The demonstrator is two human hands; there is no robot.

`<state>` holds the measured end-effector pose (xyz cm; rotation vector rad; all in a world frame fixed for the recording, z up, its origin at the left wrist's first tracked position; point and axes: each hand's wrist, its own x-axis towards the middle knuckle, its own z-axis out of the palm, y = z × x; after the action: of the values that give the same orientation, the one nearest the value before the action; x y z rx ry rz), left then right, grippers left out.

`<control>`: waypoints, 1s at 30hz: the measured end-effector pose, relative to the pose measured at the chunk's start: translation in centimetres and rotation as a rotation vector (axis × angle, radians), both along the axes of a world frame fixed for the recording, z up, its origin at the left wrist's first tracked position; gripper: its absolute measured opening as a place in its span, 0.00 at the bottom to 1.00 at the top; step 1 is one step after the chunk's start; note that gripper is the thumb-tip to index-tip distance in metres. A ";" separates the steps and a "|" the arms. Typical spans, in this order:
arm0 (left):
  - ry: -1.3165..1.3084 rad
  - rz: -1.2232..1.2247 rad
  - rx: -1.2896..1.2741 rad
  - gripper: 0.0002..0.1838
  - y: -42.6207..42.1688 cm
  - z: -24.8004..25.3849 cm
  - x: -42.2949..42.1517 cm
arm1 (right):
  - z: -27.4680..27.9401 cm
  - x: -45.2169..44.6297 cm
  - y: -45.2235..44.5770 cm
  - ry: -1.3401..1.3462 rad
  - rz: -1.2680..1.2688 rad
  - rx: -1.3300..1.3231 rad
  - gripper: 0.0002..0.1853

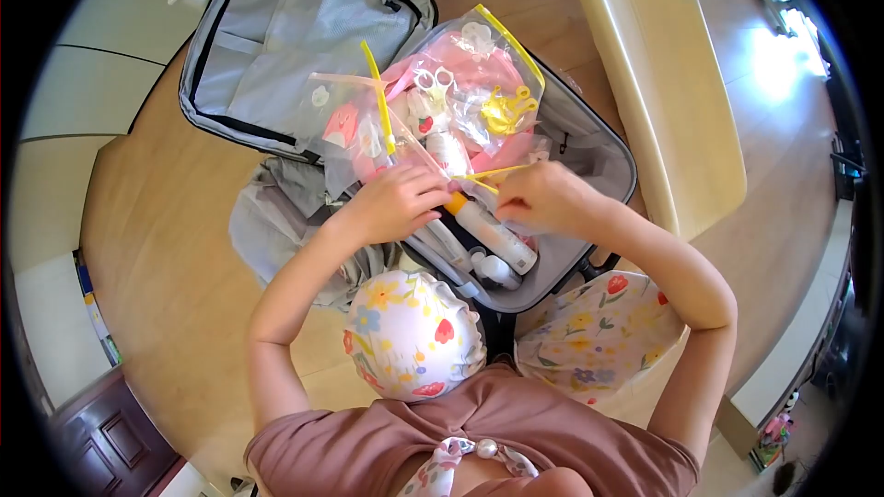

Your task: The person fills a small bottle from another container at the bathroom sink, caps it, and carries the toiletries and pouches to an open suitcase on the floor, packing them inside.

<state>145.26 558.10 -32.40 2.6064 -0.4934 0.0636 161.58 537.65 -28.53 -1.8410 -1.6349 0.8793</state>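
Note:
A clear zip bag (465, 149) with a yellow zip edge lies over the open suitcase (619, 152). At that edge, my left hand (402, 200) has its fingers closed on the bag. My right hand (545, 198) is curled shut at the other end of the yellow strip; its fingertips are partly hidden. Behind them is a larger clear zip bag (460, 41) with pink items, white-handled scissors (433, 81) and a yellow item (508, 110). Below my hands lie a white bottle with an orange cap (497, 237) and a small white bottle (497, 271).
The suitcase's grey-lined lid (267, 46) is folded open to the left. A crumpled grey bag (272, 212) lies beside it on the wooden floor (175, 221). A cream-coloured bench-like piece (658, 64) runs along the right. My floral-covered knees (414, 336) flank the suitcase's near edge.

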 end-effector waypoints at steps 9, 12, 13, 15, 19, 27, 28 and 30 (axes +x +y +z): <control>0.028 0.052 0.365 0.14 0.3 -3.8 -2.6 | -12.1 -9.7 5.2 -0.078 -0.132 -0.183 0.18; -0.010 -0.003 0.177 0.09 0.5 -3.1 -2.4 | -11.0 -10.4 5.6 0.011 -0.115 -0.341 0.21; -0.015 -0.027 0.105 0.08 0.5 -2.7 -2.4 | -10.7 -10.5 5.4 0.039 -0.104 -0.320 0.21; 0.027 0.031 -0.127 0.08 0.5 -1.2 -2.7 | -10.2 -10.0 5.1 0.086 -0.079 -0.275 0.21; -0.296 0.323 -0.232 0.16 1.8 0.9 -4.0 | -5.1 -7.5 4.1 0.263 -0.148 -0.058 0.21; -0.211 0.705 0.295 0.47 5.5 -1.3 -1.4 | 0.8 1.5 7.1 1.172 -0.349 0.028 0.20; -0.137 0.707 0.088 0.37 6.1 -2.4 -1.2 | 0.7 1.9 8.1 1.126 -0.357 -0.128 0.18; -0.171 0.807 -0.149 0.29 8.3 -4.3 -1.3 | -0.4 1.2 10.5 0.901 -0.445 -0.434 0.15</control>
<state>143.98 566.43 -36.69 2.4903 0.5144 0.5616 162.77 548.18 -28.88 -1.5694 -0.4868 1.6071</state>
